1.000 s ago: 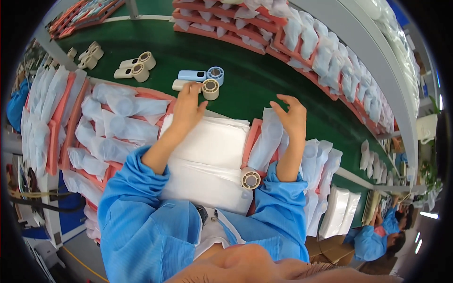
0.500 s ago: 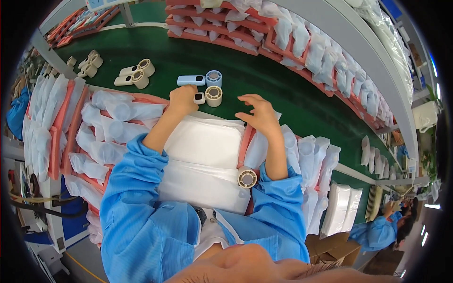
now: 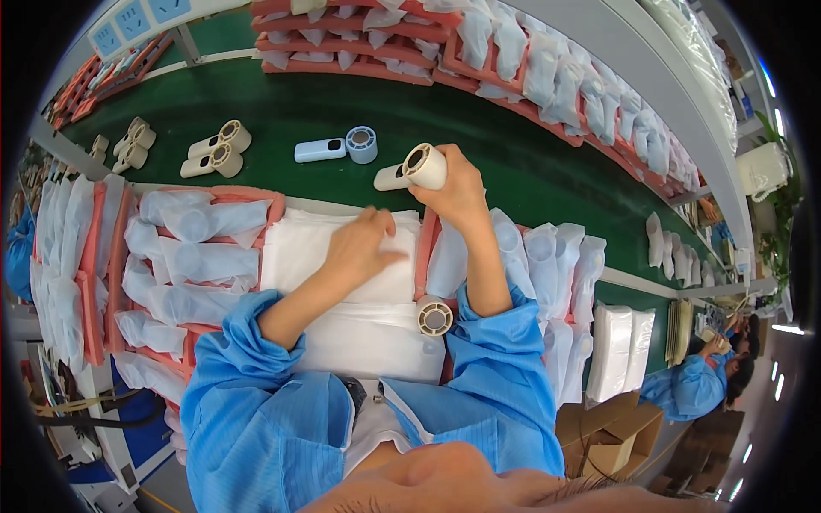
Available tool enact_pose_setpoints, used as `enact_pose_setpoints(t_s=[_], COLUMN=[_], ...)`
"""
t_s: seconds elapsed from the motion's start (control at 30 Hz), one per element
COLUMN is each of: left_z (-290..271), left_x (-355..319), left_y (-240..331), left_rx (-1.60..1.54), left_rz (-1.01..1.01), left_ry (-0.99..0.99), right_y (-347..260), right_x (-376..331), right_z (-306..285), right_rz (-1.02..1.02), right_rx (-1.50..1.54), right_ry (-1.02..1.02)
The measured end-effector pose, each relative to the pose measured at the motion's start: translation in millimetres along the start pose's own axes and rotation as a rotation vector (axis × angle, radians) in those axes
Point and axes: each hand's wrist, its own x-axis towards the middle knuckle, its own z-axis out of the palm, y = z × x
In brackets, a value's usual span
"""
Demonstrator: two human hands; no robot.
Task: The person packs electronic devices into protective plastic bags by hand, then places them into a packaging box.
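Note:
A cream handheld fan (image 3: 426, 168) with a round head and a small dark panel on its handle is in my right hand (image 3: 460, 190), whose fingers wrap round the head. The fan is held over the green work surface. My left hand (image 3: 359, 250) hovers over a stack of white plastic sleeves (image 3: 342, 333), its fingers apart and nothing in them. Another cream fan head (image 3: 434, 316) shows at the right side of the stack, near my right forearm; its handle is hidden. Left of the held fan lies a light blue fan (image 3: 321, 151).
Several cream fans (image 3: 224, 152) lie on the green surface (image 3: 282, 107) to the left. Pink foam trays (image 3: 272, 202) with bagged fans flank the sleeves, and more are stacked behind (image 3: 359, 68). White packs (image 3: 611, 350) and a cardboard box (image 3: 607, 440) are at the right.
My right hand has taken hold of the cream fan that lay under my left hand, and the fan is now further right. My left hand has let go and moved back over the sleeves.

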Motion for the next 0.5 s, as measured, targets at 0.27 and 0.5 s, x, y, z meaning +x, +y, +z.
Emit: enact_pose_setpoints(t_s=[0.27, 0.5], left_z=[13.1, 14.5], left_x=[-9.7, -16.3], left_y=[-4.8, -2.5], left_rx=[0.116, 0.098], left_rz=[0.041, 0.176], left_ry=[-0.345, -0.225], right_y=[4.2, 0.1], right_x=[0.2, -3.7], right_z=[-20.2, -54.1], right_rz=[-0.002, 0.023], right_rx=[0.016, 0.154], right_ry=[0.032, 0.076])
